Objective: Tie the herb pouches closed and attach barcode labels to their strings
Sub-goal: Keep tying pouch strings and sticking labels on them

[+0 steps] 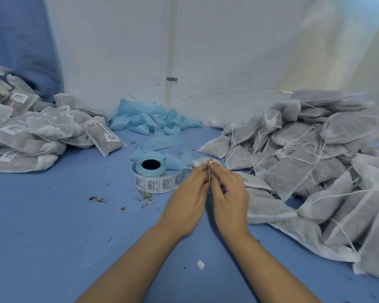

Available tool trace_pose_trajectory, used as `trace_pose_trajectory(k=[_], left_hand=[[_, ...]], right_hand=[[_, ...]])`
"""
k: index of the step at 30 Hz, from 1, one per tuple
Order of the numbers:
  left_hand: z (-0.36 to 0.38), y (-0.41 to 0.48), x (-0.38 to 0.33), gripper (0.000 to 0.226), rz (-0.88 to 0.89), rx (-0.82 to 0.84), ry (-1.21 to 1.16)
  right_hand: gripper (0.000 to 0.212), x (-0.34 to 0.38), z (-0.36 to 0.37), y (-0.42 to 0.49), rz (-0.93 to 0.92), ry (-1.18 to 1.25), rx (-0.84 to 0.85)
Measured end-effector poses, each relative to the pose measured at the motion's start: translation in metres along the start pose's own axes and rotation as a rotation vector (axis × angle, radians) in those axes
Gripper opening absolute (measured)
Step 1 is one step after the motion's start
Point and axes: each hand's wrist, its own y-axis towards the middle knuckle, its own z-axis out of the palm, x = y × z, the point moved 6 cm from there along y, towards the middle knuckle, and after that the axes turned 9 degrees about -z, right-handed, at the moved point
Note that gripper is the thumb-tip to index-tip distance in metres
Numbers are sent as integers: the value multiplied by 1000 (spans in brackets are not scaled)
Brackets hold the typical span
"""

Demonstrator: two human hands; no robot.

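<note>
Hands: the left hand (187,194) and right hand (228,193) met at fingertip level, both pinching the thin white drawstring (209,171) looped over the right forefinger.
Pouch: the white non-woven herb pouch (253,182) lay under the right hand, its gathered neck (196,162) at the fingertips; probably light, soft and limp, best held at the neck.
Labels: the roll of white barcode labels on blue backing (154,179) stood just left.
Beyond: unlabelled pouches (315,154) heaped on the right, labelled pouches (42,130) on the left.
</note>
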Motion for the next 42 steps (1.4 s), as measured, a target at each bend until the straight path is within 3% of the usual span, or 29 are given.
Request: trace_pose_trajectory(k=[4, 8, 15, 20, 25, 30, 34, 42], left_hand=[[3, -1, 11, 16, -160, 21, 33], [3, -2, 12, 14, -185, 25, 60], [-2, -1, 22, 17, -323, -13, -217], [-7, 0, 29, 14, -367, -83, -341], [-10, 0, 29, 13, -364, -138, -304], [-13, -1, 18, 15, -279, -182, -241], [-14, -3, 18, 10, -302, -197, -314], [-14, -3, 17, 10, -300, -175, -128]], right_hand=[[28, -12, -4, 0, 144, 89, -54], [32, -9, -7, 1, 145, 96, -88], [28, -18, -4, 0, 293, 264, -97], [29, -17, 2, 0, 267, 253, -15], [31, -9, 3, 1, 174, 164, 38], [11, -9, 5, 1, 131, 85, 76], [8, -6, 8, 0, 94, 15, 125], [13, -9, 7, 0, 146, 42, 96]])
